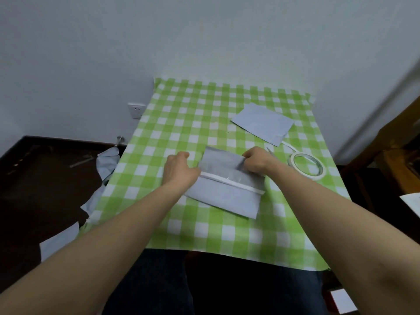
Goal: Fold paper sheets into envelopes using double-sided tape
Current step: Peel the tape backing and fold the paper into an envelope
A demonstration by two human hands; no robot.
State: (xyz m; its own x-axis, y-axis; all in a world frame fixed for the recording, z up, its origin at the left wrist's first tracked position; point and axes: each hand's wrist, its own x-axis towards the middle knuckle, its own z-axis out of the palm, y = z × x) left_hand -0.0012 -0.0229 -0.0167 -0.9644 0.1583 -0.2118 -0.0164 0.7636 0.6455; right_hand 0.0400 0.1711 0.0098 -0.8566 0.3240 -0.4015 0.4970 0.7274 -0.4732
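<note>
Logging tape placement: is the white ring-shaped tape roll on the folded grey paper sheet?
No, the white tape roll lies on the green checked tablecloth, apart from the grey paper sheet.

**Person: visible body and clothing**

The left forearm [102, 226] and the right forearm [336, 210] are bare along the whole length in view. The left hand [179, 169] and the right hand [255, 162] are uncovered, and blur softens the finger detail. At the bottom of the view both legs are clad in dark blue trousers [154, 285]. The cloth resembles denim and shows faint creases.
</note>
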